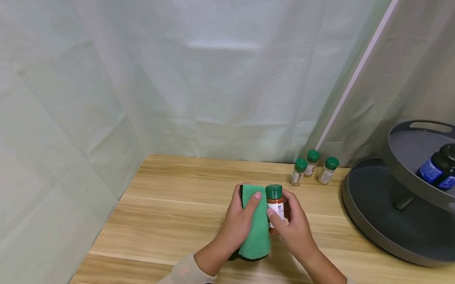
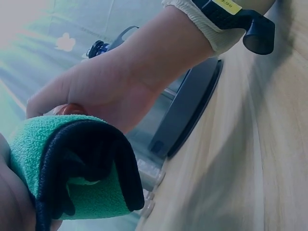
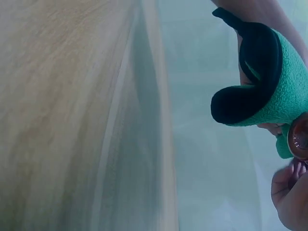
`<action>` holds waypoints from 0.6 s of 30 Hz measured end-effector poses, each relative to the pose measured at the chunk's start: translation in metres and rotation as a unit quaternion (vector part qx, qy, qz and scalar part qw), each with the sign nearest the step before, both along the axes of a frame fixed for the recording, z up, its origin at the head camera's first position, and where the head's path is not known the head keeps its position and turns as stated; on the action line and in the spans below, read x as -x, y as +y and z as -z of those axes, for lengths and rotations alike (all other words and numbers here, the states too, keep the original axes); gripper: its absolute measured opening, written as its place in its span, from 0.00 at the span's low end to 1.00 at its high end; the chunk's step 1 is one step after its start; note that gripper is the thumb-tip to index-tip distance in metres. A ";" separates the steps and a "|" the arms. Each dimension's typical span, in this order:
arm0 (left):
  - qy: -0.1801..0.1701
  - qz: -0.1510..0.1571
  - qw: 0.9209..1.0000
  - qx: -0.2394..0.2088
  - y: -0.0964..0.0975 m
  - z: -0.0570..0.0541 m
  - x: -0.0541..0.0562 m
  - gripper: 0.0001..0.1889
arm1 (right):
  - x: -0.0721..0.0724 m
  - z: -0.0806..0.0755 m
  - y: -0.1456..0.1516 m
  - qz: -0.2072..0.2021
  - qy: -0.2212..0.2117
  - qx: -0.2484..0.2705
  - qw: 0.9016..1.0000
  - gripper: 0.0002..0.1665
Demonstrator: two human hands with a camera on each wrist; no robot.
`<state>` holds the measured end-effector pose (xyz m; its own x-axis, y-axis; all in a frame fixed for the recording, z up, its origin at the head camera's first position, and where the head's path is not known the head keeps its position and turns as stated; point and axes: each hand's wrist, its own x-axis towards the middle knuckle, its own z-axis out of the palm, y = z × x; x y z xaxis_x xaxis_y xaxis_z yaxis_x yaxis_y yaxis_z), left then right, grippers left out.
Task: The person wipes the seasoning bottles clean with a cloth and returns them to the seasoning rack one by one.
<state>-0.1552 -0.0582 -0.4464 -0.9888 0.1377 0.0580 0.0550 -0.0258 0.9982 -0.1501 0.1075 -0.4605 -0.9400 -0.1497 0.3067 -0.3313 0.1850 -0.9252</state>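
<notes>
Over the wooden table (image 1: 154, 217), left of the tiered tray (image 1: 361, 228), the left hand (image 1: 237, 225) pinched a folded green cloth (image 1: 257, 241); beside it, the right hand (image 1: 297, 228) gripped a spice jar (image 1: 277, 206) round its body, cap up, presumably to steady it.

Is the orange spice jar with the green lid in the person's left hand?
No, the right hand grips that jar, while the left hand holds a black-edged green cloth.
</notes>
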 end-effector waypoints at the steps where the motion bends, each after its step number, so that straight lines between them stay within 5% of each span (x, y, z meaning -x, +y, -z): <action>1: 0.001 0.003 1.000 -0.001 0.000 0.000 0.000 0.22 | 0.000 0.000 0.000 0.003 -0.002 -0.002 1.000 0.29; 11: -0.010 0.034 0.999 0.012 0.003 0.000 -0.003 0.22 | 0.003 -0.004 0.004 0.059 0.035 0.022 0.997 0.32; 18: -0.018 0.045 0.998 0.031 0.005 0.002 -0.004 0.22 | 0.009 -0.007 0.010 0.049 0.038 0.093 0.994 0.31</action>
<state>-0.1510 -0.0529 -0.4484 -0.9737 0.2274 0.0109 0.0186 0.0320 0.9993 -0.1588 0.1173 -0.4533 -0.9205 0.0074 0.3907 -0.3899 0.0470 -0.9197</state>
